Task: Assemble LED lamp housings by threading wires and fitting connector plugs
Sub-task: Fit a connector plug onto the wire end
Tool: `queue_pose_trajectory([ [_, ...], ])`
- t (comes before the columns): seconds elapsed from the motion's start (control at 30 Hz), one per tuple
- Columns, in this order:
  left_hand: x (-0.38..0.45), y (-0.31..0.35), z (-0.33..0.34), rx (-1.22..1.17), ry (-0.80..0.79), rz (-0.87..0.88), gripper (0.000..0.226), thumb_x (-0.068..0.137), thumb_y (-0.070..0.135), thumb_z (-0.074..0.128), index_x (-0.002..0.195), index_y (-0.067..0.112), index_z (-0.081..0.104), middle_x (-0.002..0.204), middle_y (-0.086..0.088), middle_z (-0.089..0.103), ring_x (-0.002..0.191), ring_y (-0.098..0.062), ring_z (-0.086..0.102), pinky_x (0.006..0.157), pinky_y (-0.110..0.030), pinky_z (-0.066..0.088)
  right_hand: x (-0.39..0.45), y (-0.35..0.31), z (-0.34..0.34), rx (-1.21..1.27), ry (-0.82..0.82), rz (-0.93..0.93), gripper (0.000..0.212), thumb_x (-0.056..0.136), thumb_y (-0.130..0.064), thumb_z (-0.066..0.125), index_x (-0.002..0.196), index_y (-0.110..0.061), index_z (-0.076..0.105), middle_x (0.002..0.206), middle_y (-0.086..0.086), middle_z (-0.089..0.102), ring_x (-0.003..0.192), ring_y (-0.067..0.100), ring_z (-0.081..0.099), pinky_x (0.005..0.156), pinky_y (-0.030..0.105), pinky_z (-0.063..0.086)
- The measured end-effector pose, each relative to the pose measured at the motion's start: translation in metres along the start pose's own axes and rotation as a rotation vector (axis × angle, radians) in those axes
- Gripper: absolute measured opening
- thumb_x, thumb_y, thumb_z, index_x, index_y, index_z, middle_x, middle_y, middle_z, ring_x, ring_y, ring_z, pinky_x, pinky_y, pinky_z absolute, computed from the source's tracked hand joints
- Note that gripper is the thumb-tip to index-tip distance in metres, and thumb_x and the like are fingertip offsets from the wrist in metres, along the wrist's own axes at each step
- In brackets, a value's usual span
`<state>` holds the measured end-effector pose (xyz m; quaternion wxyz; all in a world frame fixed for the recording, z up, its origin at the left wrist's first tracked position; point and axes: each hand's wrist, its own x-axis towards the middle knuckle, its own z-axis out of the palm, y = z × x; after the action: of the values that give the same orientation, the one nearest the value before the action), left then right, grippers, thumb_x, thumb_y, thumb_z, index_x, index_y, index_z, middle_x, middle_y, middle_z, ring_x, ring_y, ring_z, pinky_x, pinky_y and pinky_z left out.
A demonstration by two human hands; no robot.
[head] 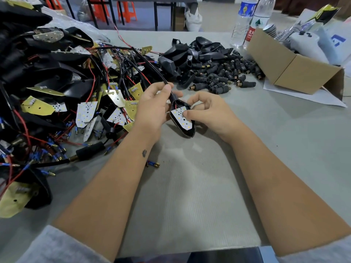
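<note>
One black lamp housing (185,128) is being held just above the grey table (190,186), between the two hands. Its long axis is running from upper left to lower right: the narrow neck is pointing up toward the far left, the pointed tip down toward the person. One white LED board (182,118) is lying in its open face, turned upward.

The left hand (152,109) is curling its grip round the housing's neck side, with thumb and forefinger pinching one black sleeved wire (150,65) that is leaving the neck and rising away to the upper left into the tangle. The right hand (207,111) is bending its fingers inward, and a fingertip is pressing on the LED board; whether it is pinching the housing's edge I cannot tell.

On the left, a large heap of wired LED boards and housings (66,88) is sprawling, too tangled to count. Beyond the hands, a pile of black connector plugs (224,73) and empty shells is lying, also uncountable. Two plastic bottles (247,21) are standing at the far right beside one open cardboard box (296,69).
</note>
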<state>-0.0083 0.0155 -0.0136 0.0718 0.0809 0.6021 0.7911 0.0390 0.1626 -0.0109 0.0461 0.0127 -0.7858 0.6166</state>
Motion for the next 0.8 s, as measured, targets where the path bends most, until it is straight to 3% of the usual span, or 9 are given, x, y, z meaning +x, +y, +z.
queue_pose_trajectory([
  [0.07, 0.0, 0.0, 0.001, 0.073, 0.01, 0.028, 0.016, 0.103, 0.017, 0.046, 0.095, 0.016, 0.06, 0.081, 0.001, 0.073, 0.053, -0.003, 0.062, 0.05, -0.02, 0.05, 0.002, 0.002, 0.0, -0.051, -0.028, 0.007, 0.021, 0.081, 0.004, 0.069, 0.084, -0.013, 0.056, 0.053, -0.004, 0.063, 0.047, 0.007, 0.047, 0.054, 0.023, 0.034],
  [0.2, 0.0, -0.002, 0.002, 0.199, 0.02, 0.035, 0.018, 0.102, 0.018, 0.047, 0.093, 0.021, 0.062, 0.079, 0.006, 0.073, 0.078, -0.015, 0.069, 0.075, -0.036, 0.055, 0.002, 0.003, -0.005, -0.067, -0.094, 0.008, 0.023, 0.08, 0.0, 0.073, 0.079, -0.015, 0.056, 0.054, -0.006, 0.058, 0.051, 0.006, 0.046, 0.055, 0.02, 0.034],
  [0.27, -0.001, -0.002, 0.002, 0.213, 0.023, 0.035, 0.018, 0.102, 0.018, 0.047, 0.093, 0.021, 0.062, 0.078, 0.007, 0.074, 0.081, -0.016, 0.07, 0.076, -0.037, 0.056, 0.0, 0.003, -0.006, -0.032, -0.115, -0.008, 0.019, 0.082, -0.011, 0.074, 0.076, -0.013, 0.056, 0.059, -0.004, 0.057, 0.057, 0.008, 0.049, 0.057, 0.019, 0.038],
  [0.4, -0.005, -0.002, 0.003, 0.285, -0.057, 0.064, 0.016, 0.102, 0.017, 0.048, 0.094, 0.02, 0.062, 0.075, 0.009, 0.074, 0.074, -0.009, 0.07, 0.08, -0.034, 0.056, 0.003, 0.002, -0.003, 0.034, 0.029, -0.003, 0.033, 0.089, -0.034, 0.06, 0.063, -0.016, 0.05, 0.059, -0.006, 0.053, 0.056, 0.005, 0.051, 0.059, 0.018, 0.043],
  [0.53, -0.01, -0.005, 0.008, 0.268, -0.23, 0.04, 0.017, 0.102, 0.012, 0.047, 0.094, 0.013, 0.062, 0.075, 0.0, 0.074, 0.073, -0.013, 0.069, 0.075, -0.03, 0.056, 0.006, -0.001, 0.001, 0.138, 0.143, 0.014, 0.03, 0.098, -0.03, 0.054, 0.072, -0.016, 0.06, 0.056, -0.008, 0.052, 0.05, 0.005, 0.05, 0.05, 0.015, 0.042],
  [0.67, -0.015, -0.005, 0.012, 0.323, -0.332, 0.03, 0.018, 0.102, 0.011, 0.047, 0.094, 0.011, 0.063, 0.071, 0.001, 0.073, 0.07, -0.008, 0.068, 0.07, -0.018, 0.052, 0.007, -0.002, 0.005, 0.254, 0.167, -0.034, 0.025, 0.097, -0.012, 0.056, 0.089, 0.011, 0.062, 0.057, 0.003, 0.05, 0.043, 0.007, 0.044, 0.042, 0.018, 0.038],
  [0.73, -0.016, -0.004, 0.011, 0.353, -0.329, 0.015, 0.019, 0.102, 0.014, 0.047, 0.095, 0.01, 0.065, 0.074, -0.001, 0.073, 0.072, -0.01, 0.068, 0.071, -0.02, 0.052, 0.007, -0.002, 0.006, 0.28, 0.173, -0.024, 0.021, 0.096, -0.01, 0.056, 0.086, 0.007, 0.063, 0.059, 0.006, 0.05, 0.043, 0.006, 0.044, 0.04, 0.018, 0.037],
  [0.8, -0.014, -0.003, 0.012, 0.405, -0.301, -0.019, 0.024, 0.103, 0.019, 0.046, 0.093, 0.009, 0.065, 0.082, -0.007, 0.072, 0.074, -0.015, 0.066, 0.071, -0.028, 0.053, 0.007, -0.003, 0.006, 0.24, 0.174, -0.004, 0.02, 0.097, -0.012, 0.055, 0.08, -0.005, 0.064, 0.054, -0.002, 0.051, 0.044, 0.004, 0.042, 0.04, 0.017, 0.035],
])
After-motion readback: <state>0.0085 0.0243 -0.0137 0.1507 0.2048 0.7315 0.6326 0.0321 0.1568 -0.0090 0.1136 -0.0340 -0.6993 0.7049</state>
